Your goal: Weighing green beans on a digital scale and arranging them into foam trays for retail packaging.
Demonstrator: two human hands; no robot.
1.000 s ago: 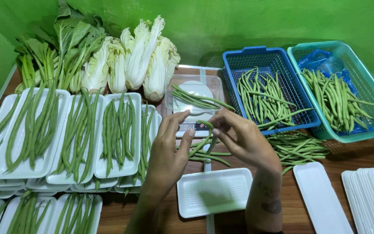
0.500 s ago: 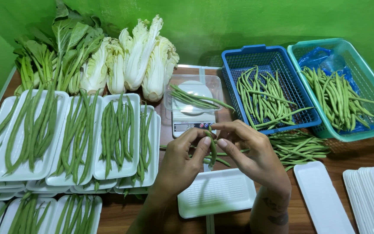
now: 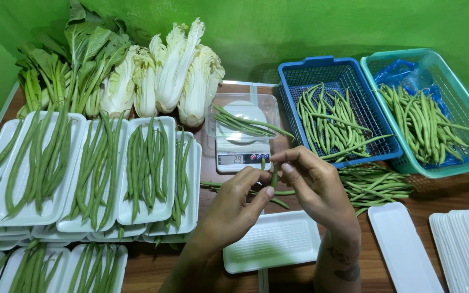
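My left hand [image 3: 233, 209] and my right hand [image 3: 315, 187] meet above an empty white foam tray [image 3: 272, 242]. Both pinch the same short green bean [image 3: 273, 176], held upright between the fingertips. Just beyond them stands a small white kitchen scale [image 3: 242, 153] with a clear plastic tub on top holding a few long beans [image 3: 245, 123]. Several loose beans [image 3: 373, 184] lie on the wooden table to the right of my hands.
White foam trays filled with beans [image 3: 90, 171] cover the left side. Cabbages [image 3: 183, 76] and leafy greens [image 3: 77, 59] stand at the back. A blue basket [image 3: 335, 111] and a teal basket [image 3: 435, 108] hold beans. Empty trays [image 3: 462, 249] are stacked at right.
My hands have come back from the scale toward me, closer together above the empty tray. They now hold one bean upright between the fingertips.
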